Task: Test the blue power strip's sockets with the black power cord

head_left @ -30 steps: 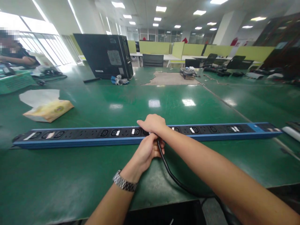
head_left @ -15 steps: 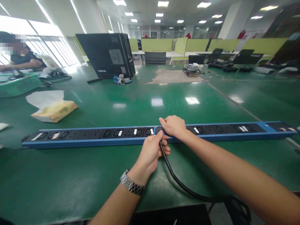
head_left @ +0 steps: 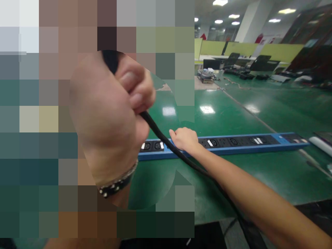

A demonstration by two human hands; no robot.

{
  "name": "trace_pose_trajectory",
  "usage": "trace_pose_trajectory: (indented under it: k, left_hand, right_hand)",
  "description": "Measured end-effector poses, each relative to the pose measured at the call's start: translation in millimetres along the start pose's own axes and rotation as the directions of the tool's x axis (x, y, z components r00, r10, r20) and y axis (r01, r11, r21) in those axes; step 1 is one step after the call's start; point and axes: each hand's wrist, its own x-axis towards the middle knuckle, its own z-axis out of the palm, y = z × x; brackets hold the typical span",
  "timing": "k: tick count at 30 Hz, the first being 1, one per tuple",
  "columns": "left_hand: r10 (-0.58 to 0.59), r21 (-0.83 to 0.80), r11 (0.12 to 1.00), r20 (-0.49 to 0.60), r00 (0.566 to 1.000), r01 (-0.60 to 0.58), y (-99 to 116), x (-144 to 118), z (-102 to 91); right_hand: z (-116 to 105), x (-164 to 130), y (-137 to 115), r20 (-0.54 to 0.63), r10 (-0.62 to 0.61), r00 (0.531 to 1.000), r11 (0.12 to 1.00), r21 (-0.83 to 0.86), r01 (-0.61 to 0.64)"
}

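- The strip (head_left: 249,147), blue with a black socketed face and white labels, lies across the green desk (head_left: 233,110); its left part is hidden by blurred squares and the left hand (head_left: 106,100);
- the left hand is raised above the strip, close to the camera, fingers curled tight round the black cable (head_left: 157,128); a band (head_left: 116,185) circles its wrist;
- the cable slants down in front of the strip, then past the right forearm (head_left: 249,186);
- the right hand (head_left: 185,138) lies on the strip; its fingers are mostly hidden, so I cannot tell whether they grip;
- beyond the strip stand yellow-green partitions (head_left: 277,54); just past its right end lies a white object (head_left: 321,147).
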Motion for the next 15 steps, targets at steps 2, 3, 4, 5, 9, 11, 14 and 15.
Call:
trace_pose_trajectory:
  k: [2,3,4,5,9,11,14,15]
  left_hand:
    - [0.13,-0.096,0.986,-0.065,0.989,-0.136,20,17,-16.2]
    - [-0.007,-0.083,0.997,-0.082,0.997,0.0,18,22,-30.5]
    - [-0.133,-0.055,0.99,-0.082,0.988,0.129,9,25,-47.3]
    - [-0.25,-0.016,0.968,-0.072,0.966,0.25,-5,25,-65.1]
    - [-0.589,0.196,0.788,-0.037,0.807,0.584,-69,6,-122.5]
    - [-0.563,0.271,0.773,-0.122,0.817,0.573,-87,-4,-135.8]
    - [-0.495,0.339,0.783,-0.168,0.853,0.521,-93,-5,-142.0]
    - [-0.504,0.343,0.781,-0.147,0.851,0.522,-92,-3,-142.2]
  right_hand:
    - [1,0,-1,0.015,0.024,1.0,1.0,-0.003,-0.024]
    - [1,0,0,0.016,0.019,1.0,1.0,-0.001,-0.019]
    - [2,1,0,0.006,0.01,1.0,1.0,0.001,-0.01]
    - [3,2,0,-0.011,0.002,1.0,1.0,0.004,-0.002]
    - [5,4,2,-0.038,0.008,0.999,1.0,0.002,-0.008]
    - [5,4,1,-0.014,0.013,1.0,1.0,-0.006,-0.013]
    - [5,4,1,-0.008,0.016,1.0,1.0,-0.018,-0.016]
    - [5,4,2,-0.005,0.017,1.0,1.0,-0.021,-0.018]
